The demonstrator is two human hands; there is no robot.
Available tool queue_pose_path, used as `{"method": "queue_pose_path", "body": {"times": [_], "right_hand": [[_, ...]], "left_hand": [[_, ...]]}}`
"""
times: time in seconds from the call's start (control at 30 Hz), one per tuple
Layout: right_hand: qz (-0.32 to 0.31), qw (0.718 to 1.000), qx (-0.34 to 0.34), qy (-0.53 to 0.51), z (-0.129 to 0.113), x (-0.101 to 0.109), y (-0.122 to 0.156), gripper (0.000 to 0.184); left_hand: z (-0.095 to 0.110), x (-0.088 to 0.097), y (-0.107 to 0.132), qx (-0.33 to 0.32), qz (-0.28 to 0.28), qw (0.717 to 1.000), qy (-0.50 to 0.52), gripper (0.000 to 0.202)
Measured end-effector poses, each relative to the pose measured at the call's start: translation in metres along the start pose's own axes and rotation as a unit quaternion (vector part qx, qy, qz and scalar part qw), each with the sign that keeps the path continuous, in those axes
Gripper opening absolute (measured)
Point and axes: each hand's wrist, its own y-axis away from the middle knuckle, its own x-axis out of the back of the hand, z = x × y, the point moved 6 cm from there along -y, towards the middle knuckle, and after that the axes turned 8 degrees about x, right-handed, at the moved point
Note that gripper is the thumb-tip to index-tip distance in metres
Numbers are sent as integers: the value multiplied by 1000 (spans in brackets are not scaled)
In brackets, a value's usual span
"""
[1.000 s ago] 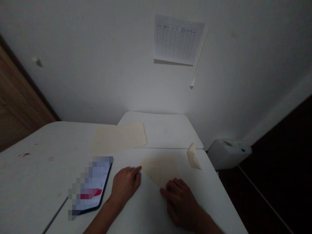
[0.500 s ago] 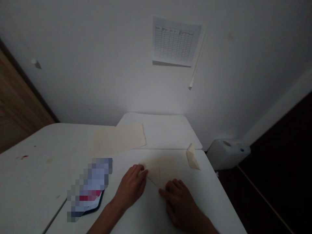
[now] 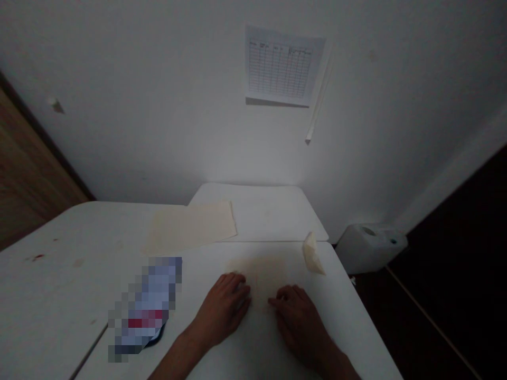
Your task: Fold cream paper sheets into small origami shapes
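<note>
A thin cream sheet of paper lies on the white table in front of me, hard to tell from the tabletop in the dim light. My left hand rests at its near left side, fingers bent and closed together on the edge. On the near right side my right hand has its fingers curled, with the forefinger and thumb at the paper's edge. A small folded cream paper piece stands to the right, beyond the right hand. Whatever lies beneath my fingers is hidden.
Larger cream sheets lie at the back left. A phone-like object, blurred out, is left of my hand. A white panel adjoins the wall. Beyond the table's right edge stands a white plastic container. A printed chart hangs above.
Both hands have shifted slightly right, the right one also a little away from me. A diagonal folded edge seen between them earlier no longer shows; the sheet looks flatter there.
</note>
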Motion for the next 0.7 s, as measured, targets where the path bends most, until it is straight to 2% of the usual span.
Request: {"method": "queue_pose_path", "body": {"times": [0.13, 0.23, 0.43, 0.57, 0.7], "right_hand": [[95, 991, -69, -59, 24, 14, 7, 40], [118, 979, -109, -128, 32, 15, 7, 40], [80, 963, -174, -192, 30, 11, 1, 45], [34, 976, -143, -161, 27, 10, 1, 49], [-18, 987, -97, -128, 23, 6, 5, 57]], "left_hand": [[2, -3, 3, 18, 5, 1000, -2, 13], [2, -3, 3, 25, 16, 1000, -2, 16], [0, 0, 1, 52, 21, 998, 11, 17], [0, 2, 0, 45, 10, 997, 55, 8], [5, 0, 2, -14, -37, 992, 124, 25]]}}
